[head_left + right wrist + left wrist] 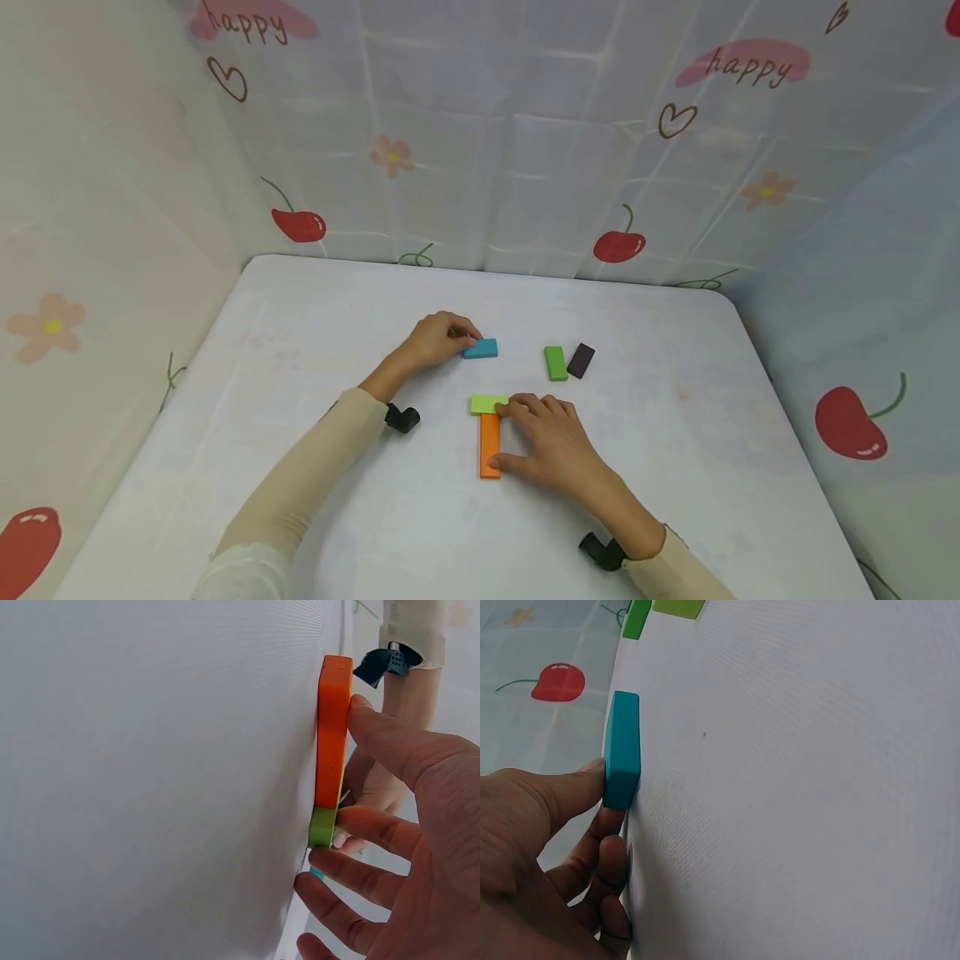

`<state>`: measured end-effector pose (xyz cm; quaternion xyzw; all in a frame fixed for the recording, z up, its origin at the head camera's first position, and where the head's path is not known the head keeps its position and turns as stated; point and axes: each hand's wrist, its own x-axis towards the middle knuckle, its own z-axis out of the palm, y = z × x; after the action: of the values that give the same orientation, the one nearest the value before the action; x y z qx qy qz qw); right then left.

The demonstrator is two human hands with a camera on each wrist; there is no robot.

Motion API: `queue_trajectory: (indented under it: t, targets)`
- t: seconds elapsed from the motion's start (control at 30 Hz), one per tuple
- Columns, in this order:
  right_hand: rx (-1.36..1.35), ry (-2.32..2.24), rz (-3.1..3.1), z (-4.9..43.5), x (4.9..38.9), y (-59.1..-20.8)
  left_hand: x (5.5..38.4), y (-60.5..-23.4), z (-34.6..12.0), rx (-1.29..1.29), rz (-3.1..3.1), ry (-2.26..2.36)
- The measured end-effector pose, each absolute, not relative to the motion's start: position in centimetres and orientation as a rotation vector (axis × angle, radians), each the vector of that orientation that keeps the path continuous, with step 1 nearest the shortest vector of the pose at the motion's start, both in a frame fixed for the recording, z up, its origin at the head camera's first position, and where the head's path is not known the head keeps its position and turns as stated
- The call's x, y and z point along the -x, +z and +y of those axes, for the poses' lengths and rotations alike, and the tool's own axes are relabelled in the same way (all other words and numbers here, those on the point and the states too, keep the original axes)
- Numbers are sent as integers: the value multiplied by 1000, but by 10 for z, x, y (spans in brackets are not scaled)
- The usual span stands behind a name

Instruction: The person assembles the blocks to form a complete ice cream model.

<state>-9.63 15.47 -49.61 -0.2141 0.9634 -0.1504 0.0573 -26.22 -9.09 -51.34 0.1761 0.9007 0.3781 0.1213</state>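
In the head view my left hand (438, 340) pinches the left end of a blue block (482, 348) at the table's middle. The left wrist view shows the thumb against one side of this block, with fingers behind it. Nearer to me, an orange block (490, 450) and a light green block (486, 404) meet in a T shape, the green one across the far end. My right hand (555, 442) rests beside them, fingers spread. Its thumb touches the side of the orange block and its index finger touches the light green block, as the right wrist view (405, 847) also shows.
A green block (555, 363) and a dark purple block (581, 361) lie side by side to the right of the blue one. The white table (675, 400) is bordered by printed curtains (480, 167) at the back and sides.
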Motion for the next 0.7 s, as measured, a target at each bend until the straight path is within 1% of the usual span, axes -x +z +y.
queue_trajectory:
  t: [0.27,0.7]
  targets:
    - [654,-468,2920,155,96,-496,261,-514,-90,-496,2626,1111]
    - [654,-499,2918,155,96,-496,252,-515,-87,-575,2609,1086]
